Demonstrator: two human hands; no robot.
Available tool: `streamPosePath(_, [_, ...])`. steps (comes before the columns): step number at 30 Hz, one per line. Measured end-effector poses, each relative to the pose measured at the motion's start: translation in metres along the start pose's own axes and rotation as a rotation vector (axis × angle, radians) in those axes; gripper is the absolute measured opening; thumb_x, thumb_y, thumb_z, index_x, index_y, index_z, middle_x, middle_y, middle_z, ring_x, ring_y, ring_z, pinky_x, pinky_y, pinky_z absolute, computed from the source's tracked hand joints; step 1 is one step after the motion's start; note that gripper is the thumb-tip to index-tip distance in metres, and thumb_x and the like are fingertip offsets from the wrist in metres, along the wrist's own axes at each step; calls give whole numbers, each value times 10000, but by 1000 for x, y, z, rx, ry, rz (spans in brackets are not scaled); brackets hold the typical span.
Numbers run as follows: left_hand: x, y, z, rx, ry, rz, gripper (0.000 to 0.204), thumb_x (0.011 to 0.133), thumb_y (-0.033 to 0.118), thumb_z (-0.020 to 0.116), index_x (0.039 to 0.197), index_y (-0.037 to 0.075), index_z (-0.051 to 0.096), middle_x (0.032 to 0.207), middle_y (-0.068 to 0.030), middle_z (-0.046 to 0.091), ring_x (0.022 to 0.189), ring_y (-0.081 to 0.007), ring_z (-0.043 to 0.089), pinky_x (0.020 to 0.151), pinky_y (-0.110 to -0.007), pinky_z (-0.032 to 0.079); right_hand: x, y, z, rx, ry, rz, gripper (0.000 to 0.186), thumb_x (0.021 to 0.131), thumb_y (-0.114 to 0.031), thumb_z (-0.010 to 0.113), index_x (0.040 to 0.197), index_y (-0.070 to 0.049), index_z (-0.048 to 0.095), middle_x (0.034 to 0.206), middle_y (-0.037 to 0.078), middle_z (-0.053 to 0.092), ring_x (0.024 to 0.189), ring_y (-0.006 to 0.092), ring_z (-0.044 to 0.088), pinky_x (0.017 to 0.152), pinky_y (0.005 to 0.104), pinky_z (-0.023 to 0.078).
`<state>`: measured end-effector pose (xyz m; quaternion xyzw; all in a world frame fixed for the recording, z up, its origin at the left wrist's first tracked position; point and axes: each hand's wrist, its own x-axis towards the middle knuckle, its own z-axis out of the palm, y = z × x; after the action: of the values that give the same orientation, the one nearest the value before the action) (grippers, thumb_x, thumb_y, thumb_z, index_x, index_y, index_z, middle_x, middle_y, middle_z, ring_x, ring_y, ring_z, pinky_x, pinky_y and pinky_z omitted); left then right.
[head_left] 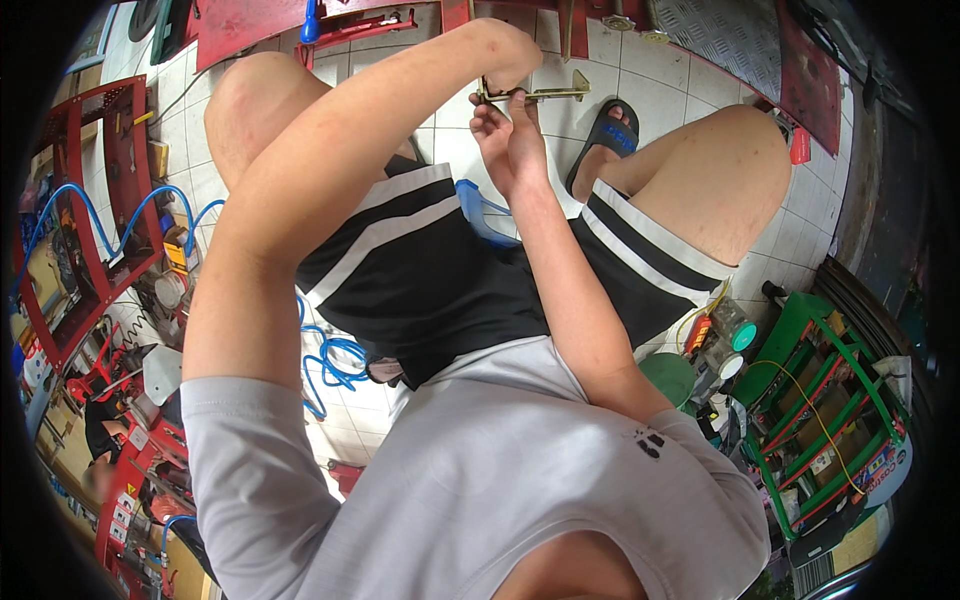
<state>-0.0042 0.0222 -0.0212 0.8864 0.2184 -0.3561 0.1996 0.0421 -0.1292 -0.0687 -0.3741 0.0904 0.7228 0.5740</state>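
Note:
My left forearm crosses to the top centre, where my left hand (508,58) bends down, curled at the left end of a brass-coloured metal bracket (556,92); its fingertips are mostly hidden, so I cannot make out what they grip. Just below, my right hand (508,128) holds the bracket with thumb and fingers from underneath. The bracket has a long arm with an upright tab at its right end. White floor tiles (655,70) lie behind it, and a sandalled foot (610,138) is right of my hands.
Red metal platforms (808,100) and a blue-handled tool (310,20) line the top. Blue hose (335,360) coils on the floor. A red rack (65,330) stands left, a green frame (830,400) with containers (738,335) right. Another person (105,440) is at the far lower left.

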Motion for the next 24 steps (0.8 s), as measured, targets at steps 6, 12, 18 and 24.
streamPosePath(6, [0, -3, 2, -23, 67, 36, 244, 651, 100, 744, 873, 1, 719, 873, -163, 698, 847, -323, 680, 698, -424, 544, 0, -1, 0, 8, 1, -5, 225, 1005, -313, 483, 1157, -160, 421, 1036, 192, 599, 856, 174, 552, 771, 316, 473])
streamPosePath(12, [6, -6, 11, -26, 119, 73, 119, 611, 64, 684, 700, -10, 711, 709, -173, 678, 730, -325, 673, 630, -420, 534, 0, 0, 0, -9, -20, -5, 245, 1010, -312, 464, 1180, -148, 397, 1065, 200, 573, 867, 183, 537, 777, 318, 470])
streamPosePath(18, [4, -3, 4, -51, 38, -2, 187, 639, 72, 713, 805, -13, 715, 811, -175, 685, 791, -334, 674, 654, -433, 531, -2, -2, 2, -34, -20, -6, 271, 1032, -313, 398, 1223, -124, 361, 1115, 216, 524, 880, 194, 497, 796, 319, 463])
streamPosePath(24, [-4, -2, 3, -69, 132, 19, 107, 577, 43, 690, 665, -18, 698, 660, -179, 656, 687, -331, 668, 566, -426, 525, 0, -2, 0, 4, -14, -6, 245, 1011, -313, 460, 1171, -139, 393, 1060, 205, 570, 864, 184, 532, 775, 319, 467])
